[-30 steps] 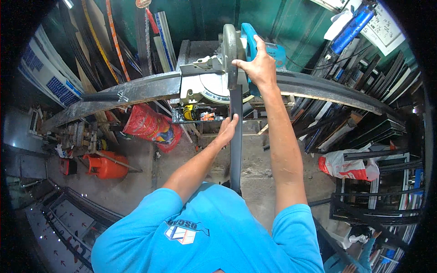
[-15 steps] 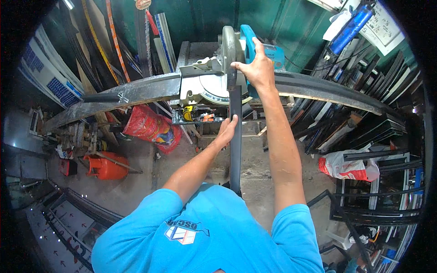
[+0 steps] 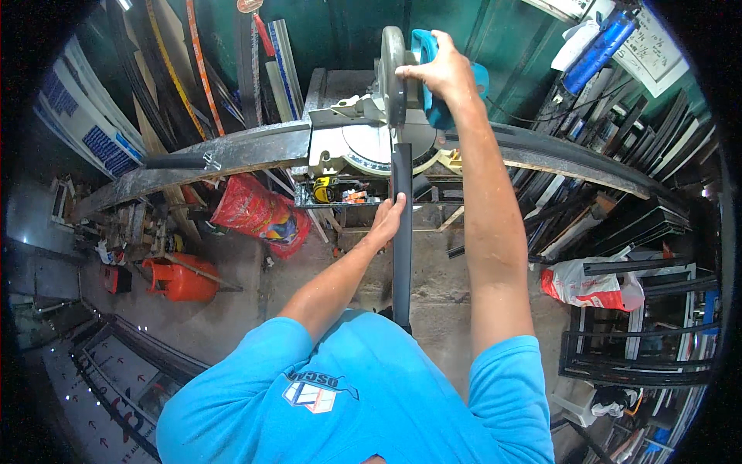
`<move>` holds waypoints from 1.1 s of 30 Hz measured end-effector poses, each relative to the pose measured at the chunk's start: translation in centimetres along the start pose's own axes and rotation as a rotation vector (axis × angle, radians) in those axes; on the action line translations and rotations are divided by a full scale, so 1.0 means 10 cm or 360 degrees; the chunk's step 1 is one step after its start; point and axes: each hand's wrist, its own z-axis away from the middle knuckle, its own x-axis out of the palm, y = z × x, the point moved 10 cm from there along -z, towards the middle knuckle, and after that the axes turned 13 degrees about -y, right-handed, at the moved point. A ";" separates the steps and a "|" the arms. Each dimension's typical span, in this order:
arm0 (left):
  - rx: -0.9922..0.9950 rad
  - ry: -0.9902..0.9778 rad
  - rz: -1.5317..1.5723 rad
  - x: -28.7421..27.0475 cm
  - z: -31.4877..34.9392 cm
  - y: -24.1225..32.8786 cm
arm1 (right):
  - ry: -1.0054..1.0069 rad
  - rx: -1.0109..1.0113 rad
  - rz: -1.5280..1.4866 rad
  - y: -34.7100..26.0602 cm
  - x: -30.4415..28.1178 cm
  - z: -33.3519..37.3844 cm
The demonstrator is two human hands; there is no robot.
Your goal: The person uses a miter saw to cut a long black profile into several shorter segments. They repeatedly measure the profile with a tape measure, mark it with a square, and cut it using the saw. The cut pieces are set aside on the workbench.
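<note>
A mitre saw [image 3: 393, 85] with a grey blade guard and a teal motor housing stands on the bench ahead of me. My right hand [image 3: 448, 76] is wrapped round its teal handle [image 3: 439, 116], with the thumb stretched toward the guard. The saw head is raised over the pale round base [image 3: 363, 147]. A long black profile bar [image 3: 403, 255] runs from the saw base back to my waist. My left hand [image 3: 388, 221] grips the bar by its left side, thumb on top; its fingers are partly hidden.
A long bench [image 3: 232, 151] extends to both sides of the saw. Below it are a small tray [image 3: 348, 203] of tools, a red sack [image 3: 263, 216] and an orange gas cylinder [image 3: 182, 277]. Profile strips lean along the back wall. At right, a white-and-red bag [image 3: 591, 284] lies by stacked black frames [image 3: 641, 359].
My right hand has moved up and away, lifting the saw head off the bar's far end. My left hand and the bar stay nearly where they were.
</note>
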 end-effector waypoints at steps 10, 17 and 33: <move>0.0358 0.0225 0.0364 -0.38 0.44 0.17 | -0.0186 0.0103 -0.0159 -0.03 0.00 -0.46; 0.0537 0.0489 0.0234 -1.15 0.83 0.60 | -0.0192 0.0024 -0.0143 0.06 -0.01 -0.37; 0.0188 0.0121 -0.1393 -3.15 1.67 1.82 | -0.0303 0.0154 -0.0398 -0.04 0.03 -0.21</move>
